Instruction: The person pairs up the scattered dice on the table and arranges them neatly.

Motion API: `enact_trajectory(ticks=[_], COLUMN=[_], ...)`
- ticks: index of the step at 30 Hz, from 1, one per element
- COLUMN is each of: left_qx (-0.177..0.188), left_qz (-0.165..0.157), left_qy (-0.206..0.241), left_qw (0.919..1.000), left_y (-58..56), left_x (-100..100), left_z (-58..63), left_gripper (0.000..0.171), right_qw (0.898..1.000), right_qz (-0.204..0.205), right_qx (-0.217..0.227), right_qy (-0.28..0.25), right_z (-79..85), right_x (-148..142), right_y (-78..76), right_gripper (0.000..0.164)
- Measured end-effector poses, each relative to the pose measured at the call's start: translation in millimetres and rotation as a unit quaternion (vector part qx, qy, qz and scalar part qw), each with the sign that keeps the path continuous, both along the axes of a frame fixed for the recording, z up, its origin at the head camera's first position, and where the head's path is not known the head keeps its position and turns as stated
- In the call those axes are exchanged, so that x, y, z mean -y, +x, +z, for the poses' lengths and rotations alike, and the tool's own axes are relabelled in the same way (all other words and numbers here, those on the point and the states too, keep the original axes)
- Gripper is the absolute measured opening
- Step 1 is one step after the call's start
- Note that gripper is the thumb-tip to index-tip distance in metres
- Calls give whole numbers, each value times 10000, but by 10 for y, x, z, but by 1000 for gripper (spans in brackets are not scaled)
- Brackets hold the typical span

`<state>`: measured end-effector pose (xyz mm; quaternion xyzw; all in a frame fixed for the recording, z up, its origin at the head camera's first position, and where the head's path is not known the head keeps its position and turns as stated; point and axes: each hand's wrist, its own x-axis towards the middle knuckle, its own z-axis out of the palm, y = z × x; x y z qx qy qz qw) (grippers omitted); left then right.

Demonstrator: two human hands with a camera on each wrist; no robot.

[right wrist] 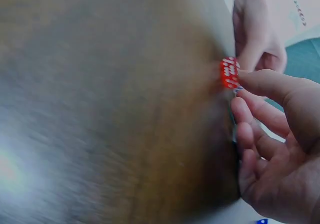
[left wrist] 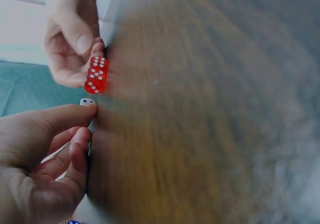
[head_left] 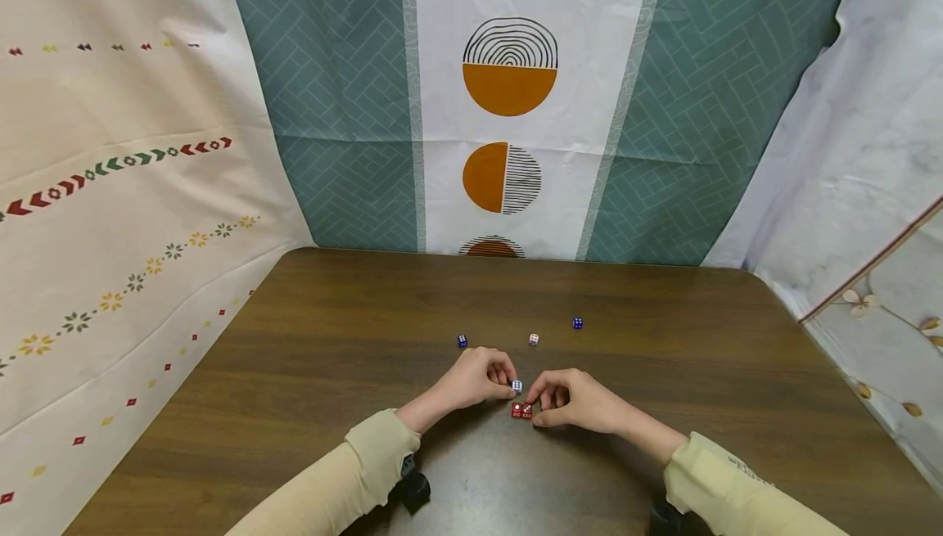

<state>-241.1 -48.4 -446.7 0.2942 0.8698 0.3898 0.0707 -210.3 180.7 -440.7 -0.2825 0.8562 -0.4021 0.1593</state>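
My left hand (head_left: 473,378) reaches in from the left and pinches a white die (head_left: 516,386) with blue dots between thumb and fingertips. Just in front of that die, on the near side, two red dice (head_left: 521,411) with white dots sit side by side on the brown table (head_left: 354,307). From the right, my right hand (head_left: 582,401) has its thumb and index fingertip at the right-hand red die, its other fingers curled. In the left wrist view the white die (left wrist: 88,102) shows at the thumb tip, close to the red dice (left wrist: 95,74).
Farther back on the table lie a blue die (head_left: 462,341), another white die (head_left: 534,340) and a second blue die (head_left: 578,323) to the right. A patterned curtain (head_left: 346,110) hangs behind the table's far edge. Printed cloth (head_left: 133,192) covers the left side.
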Motion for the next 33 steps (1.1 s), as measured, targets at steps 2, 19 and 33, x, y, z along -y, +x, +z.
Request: enact_trajectory(ticks=[2,19,33], left_qx=[14,87,79], left_qz=[-11,-81,-52], left_qy=[0,35,-72], left_qw=[10000,9999,9999], left_y=[0,-4,-20], left_x=[-3,3,7], left_z=[4,16,-1], left_gripper=[11,11,11], right_qw=[10000,9670,9657], right_qz=[16,-2271,-2258], right_qx=[75,-1153,-1230], right_qy=[-9,17,364], right_z=[50,-34,-76], right_x=[-25,47,63], right_y=[-37,-582,-674], right_gripper=[18,29,16])
